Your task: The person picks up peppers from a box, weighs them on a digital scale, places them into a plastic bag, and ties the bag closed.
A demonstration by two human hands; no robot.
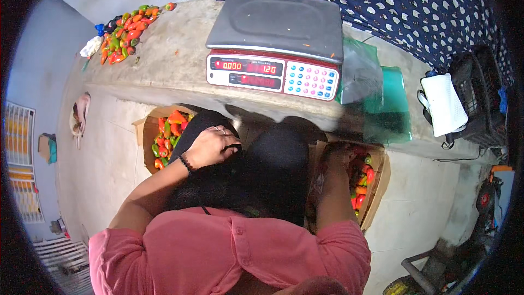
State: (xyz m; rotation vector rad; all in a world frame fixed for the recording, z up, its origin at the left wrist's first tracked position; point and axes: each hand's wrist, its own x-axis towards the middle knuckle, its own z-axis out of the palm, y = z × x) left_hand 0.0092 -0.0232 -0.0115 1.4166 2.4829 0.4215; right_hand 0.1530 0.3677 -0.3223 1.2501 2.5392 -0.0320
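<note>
My left hand (215, 144) lies over my left knee, its fingers loosely bent and nothing held. Rings and a dark beaded bracelet (186, 165) are on it. Beside that knee is a cardboard box (141, 133) of red, orange and green peppers (163, 150), partly hidden by my leg. My right arm reaches down into another cardboard box (378, 196) at my right, with more peppers (361, 190) inside. Deep shadow covers my right hand (344, 153), so whether its fingers hold a pepper is unclear.
A lit digital scale (273, 28) stands on the concrete ledge (176, 61) ahead. Left of it lies a pepper pile (127, 32); green plastic bags (387, 106) are at its right. Farther right are a white cloth (444, 104) and black crate (483, 106). A cat (80, 116) lies on the left floor.
</note>
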